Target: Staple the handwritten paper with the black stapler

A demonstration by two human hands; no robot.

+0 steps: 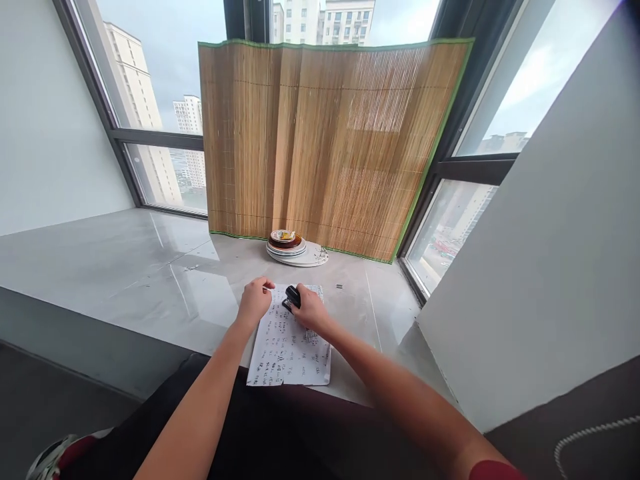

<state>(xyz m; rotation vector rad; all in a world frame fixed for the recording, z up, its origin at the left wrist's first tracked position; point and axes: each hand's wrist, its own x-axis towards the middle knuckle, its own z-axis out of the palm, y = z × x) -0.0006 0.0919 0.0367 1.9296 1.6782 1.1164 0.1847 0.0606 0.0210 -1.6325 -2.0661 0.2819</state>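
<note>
Where flat paper (287, 363) lies, a black stapler (293, 295) gapes.

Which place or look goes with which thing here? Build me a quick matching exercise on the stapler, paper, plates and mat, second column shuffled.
Things:
1. stapler
2. paper
3. stack of plates
4. bamboo mat

Places and looks:
A. near the mat's lower edge
B. upright, edged in green
C. black, gripped by the right hand
D. white, lying flat, bearing handwriting

Pairs: 1-C, 2-D, 3-A, 4-B
</note>
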